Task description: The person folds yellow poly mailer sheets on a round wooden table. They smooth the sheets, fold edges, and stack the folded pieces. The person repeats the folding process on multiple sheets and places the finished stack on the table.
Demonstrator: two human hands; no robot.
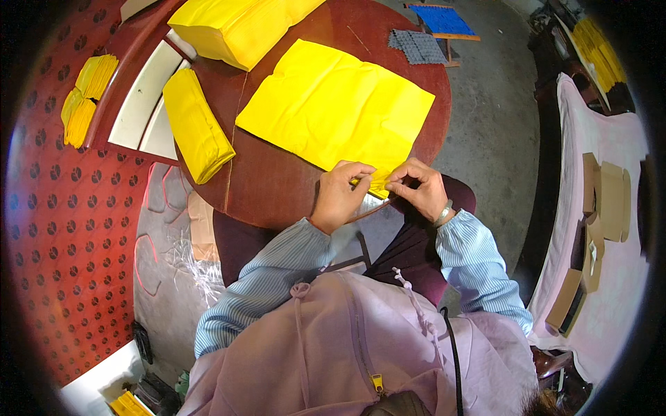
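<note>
Lilac hoodie (pixel 329 340) | left hand (pixel 340 196) + right hand (pixel 425 192): pinching yellow sheet (pixel 340 104) at near corner | brown table (pixel 270 187) underneath

From where I sit, I see one wide yellow sheet (pixel 340 104) at twelve o'clock in my view, lying on the brown tabletop (pixel 270 191). It is bright, matte and four-sided, spread mostly flat, with soft creases and shallow ripples across its face. I read it as slanted: its long edges run from ten o'clock down toward four. Taking its middle as the dial, I put one corner at eleven, one at three and one at nine. Toward five o'clock it narrows into a small bunched end (pixel 379 183), folded and crumpled close to the tabletop's rim. I cannot tell whether it is one layer or several.
</note>
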